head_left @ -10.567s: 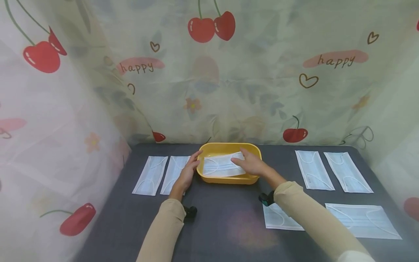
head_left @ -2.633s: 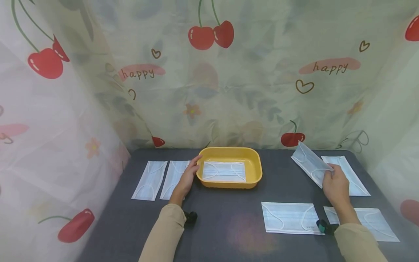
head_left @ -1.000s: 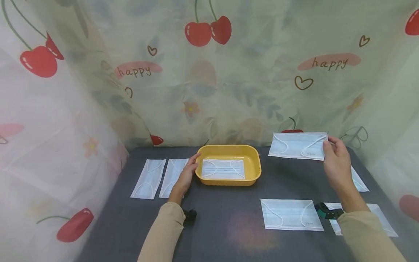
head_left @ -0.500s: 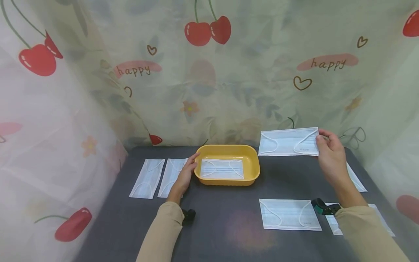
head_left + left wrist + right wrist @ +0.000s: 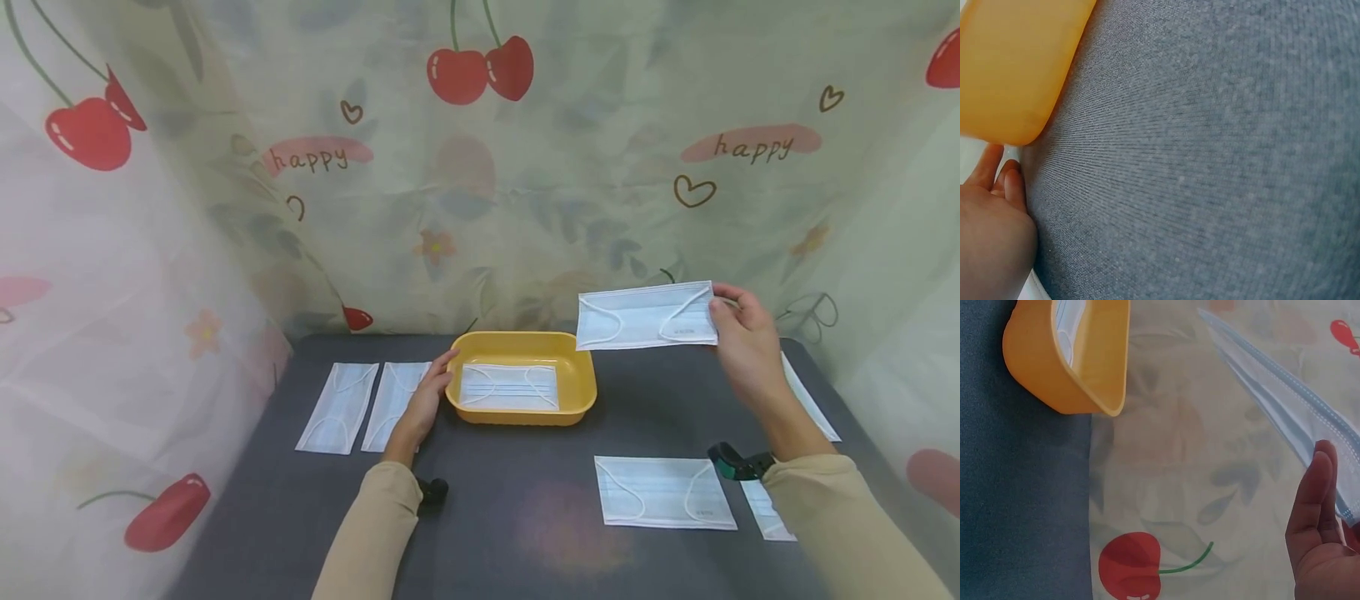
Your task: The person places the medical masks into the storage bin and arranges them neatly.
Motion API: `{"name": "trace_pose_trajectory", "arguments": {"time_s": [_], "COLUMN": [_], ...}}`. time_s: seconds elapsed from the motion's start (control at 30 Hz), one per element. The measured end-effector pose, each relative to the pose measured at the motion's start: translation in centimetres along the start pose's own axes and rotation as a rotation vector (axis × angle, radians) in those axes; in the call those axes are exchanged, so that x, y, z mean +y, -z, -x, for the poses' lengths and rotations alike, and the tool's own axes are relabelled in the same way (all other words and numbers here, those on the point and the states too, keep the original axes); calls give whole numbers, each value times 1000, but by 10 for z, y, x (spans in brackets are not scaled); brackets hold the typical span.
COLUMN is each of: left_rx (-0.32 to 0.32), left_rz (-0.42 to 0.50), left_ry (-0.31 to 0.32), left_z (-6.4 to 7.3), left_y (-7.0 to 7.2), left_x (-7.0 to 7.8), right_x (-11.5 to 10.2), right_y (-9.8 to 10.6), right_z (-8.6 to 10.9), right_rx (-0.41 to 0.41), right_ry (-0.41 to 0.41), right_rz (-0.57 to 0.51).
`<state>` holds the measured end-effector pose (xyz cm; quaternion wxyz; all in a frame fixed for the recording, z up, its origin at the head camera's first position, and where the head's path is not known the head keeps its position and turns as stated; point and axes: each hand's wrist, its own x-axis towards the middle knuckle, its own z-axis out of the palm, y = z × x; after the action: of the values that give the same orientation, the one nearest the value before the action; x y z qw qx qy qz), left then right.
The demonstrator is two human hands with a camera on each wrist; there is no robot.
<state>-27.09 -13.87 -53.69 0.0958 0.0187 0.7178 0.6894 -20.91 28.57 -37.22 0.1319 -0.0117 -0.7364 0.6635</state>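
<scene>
My right hand (image 5: 752,354) pinches the right end of a pale blue face mask (image 5: 645,317), held up level above the table's back edge. The mask's left end overlaps the tray's right rim in the head view. In the right wrist view the mask (image 5: 1285,394) shows nearly edge-on between thumb and fingers. A yellow plastic tray (image 5: 525,418) stands at the back middle, with a face mask (image 5: 510,388) lying flat inside. My left hand (image 5: 422,408) rests against the tray's left end, fingers extended; its fingers (image 5: 986,165) show beside the tray in the left wrist view.
Two masks lie left of the tray, the outer mask (image 5: 341,408) fully visible. A mask (image 5: 663,492) lies at front right; another mask (image 5: 767,510) is partly under the right forearm. A mask (image 5: 810,400) shows behind the right wrist. A printed curtain (image 5: 480,208) encloses the grey table (image 5: 480,517).
Earlier, my right hand was at the mask inside the tray. It has since lifted another mask from the back right, levelled it and moved it left towards the tray. The left hand stays put.
</scene>
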Motion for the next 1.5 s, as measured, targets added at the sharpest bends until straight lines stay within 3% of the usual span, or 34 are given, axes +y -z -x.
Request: {"name": "trace_pose_trajectory", "arguments": {"time_s": [0.13, 0.47, 0.77, 1.1, 1.5], "left_rx": [-4, 0, 3, 10, 17], "left_rz": [6, -11, -2, 9, -9], "left_ry": [-5, -1, -6, 8, 18], "left_z": [-1, -3, -3, -3, -2], "left_y": [0, -1, -1, 0, -1], "left_x": [0, -2, -1, -2, 1], "right_x": [1, 8, 14, 14, 22], "right_y": [-7, -30, -52, -77, -104], "right_z": [-4, -14, -20, -25, -32], "right_rx": [-26, -51, -113, -139, -205], "right_ry": [7, 11, -3, -85, -113], "right_rz": [18, 238, 208, 263, 203]}}
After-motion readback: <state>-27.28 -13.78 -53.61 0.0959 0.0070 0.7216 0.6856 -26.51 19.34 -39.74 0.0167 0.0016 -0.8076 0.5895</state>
